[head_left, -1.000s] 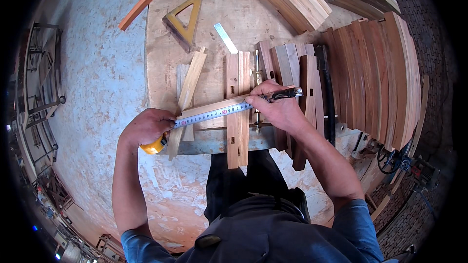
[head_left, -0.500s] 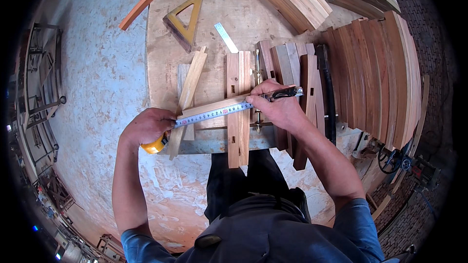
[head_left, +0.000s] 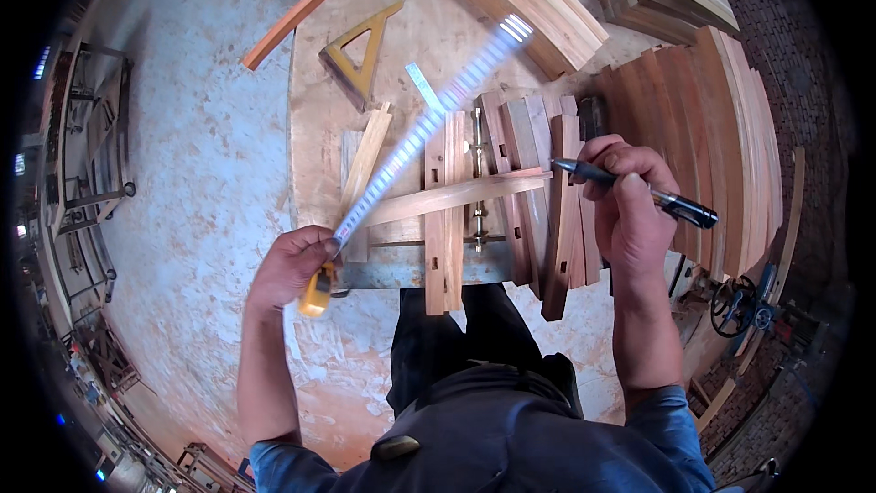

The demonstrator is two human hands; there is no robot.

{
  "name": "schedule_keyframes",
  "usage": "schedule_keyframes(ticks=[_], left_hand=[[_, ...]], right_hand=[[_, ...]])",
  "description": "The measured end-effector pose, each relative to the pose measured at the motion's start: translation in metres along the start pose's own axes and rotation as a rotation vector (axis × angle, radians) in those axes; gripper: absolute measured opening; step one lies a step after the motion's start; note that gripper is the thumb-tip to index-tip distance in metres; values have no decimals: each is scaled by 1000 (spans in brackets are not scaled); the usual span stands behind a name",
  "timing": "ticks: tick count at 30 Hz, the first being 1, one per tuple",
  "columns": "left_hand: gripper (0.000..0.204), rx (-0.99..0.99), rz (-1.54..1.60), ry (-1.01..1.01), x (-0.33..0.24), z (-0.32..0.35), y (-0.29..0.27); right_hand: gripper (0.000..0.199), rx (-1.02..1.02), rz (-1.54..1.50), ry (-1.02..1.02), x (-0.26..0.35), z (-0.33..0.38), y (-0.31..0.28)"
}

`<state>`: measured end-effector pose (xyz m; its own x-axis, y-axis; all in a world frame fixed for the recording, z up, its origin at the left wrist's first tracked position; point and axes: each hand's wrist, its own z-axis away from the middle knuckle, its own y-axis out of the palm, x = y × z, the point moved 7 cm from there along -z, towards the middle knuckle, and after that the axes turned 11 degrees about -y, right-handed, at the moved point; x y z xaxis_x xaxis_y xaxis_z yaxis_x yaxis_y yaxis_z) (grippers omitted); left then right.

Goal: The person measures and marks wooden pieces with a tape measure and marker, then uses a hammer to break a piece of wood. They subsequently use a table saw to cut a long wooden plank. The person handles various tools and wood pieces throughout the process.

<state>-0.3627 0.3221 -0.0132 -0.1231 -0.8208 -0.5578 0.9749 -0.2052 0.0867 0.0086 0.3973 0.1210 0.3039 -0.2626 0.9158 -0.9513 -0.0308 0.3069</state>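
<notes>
A: While your left hand is gripping the tape by its yellow case, the blade is slanting up and away over the bench, out of line with the strip.

B: And what is your right hand doing?

A: It is holding the pen between thumb and fingers, and the point is sitting just beside the strip's right end. Whether it is touching the wood, the view isn't showing.

B: Is your blade looking steady?

A: It is blurring toward its far end, so you are probably needing a thumb braced by the mouth of the case; a loose blade is liable to be whipping about or snapping back. You are also crossing the lower end of the rule, which a swinging blade could be knocking.

B: And the strip?

A: It is lying crosswise over the bars, and neither of your hands is touching it. If you are pressing on it, you are best checking that it isn't rocking. Your pen is lying rather flat, so a steeper angle would likely be giving you finer control.
</notes>
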Motion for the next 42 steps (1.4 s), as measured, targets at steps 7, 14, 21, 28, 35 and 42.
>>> schedule_keyframes(ticks=[7,14,21,28,35,42], left_hand=[[8,-54,886,322,36,2,125],[9,-180,957,291,74,-8,218],[11,-3,1186,296,44,-32,268],[9,38,1305,287,20,-53,301],[19,4,1228,291,5,-78,320],[18,-7,1352,293,-10,-83,315]], right_hand=[[12,-132,191,211,-34,37,-36],[14,-64,378,336,-56,62,-58],[16,-6,443,328,-52,50,-61],[15,45,379,278,-38,25,-41],[14,39,418,312,-35,21,-33],[17,83,386,309,-41,14,-28]])
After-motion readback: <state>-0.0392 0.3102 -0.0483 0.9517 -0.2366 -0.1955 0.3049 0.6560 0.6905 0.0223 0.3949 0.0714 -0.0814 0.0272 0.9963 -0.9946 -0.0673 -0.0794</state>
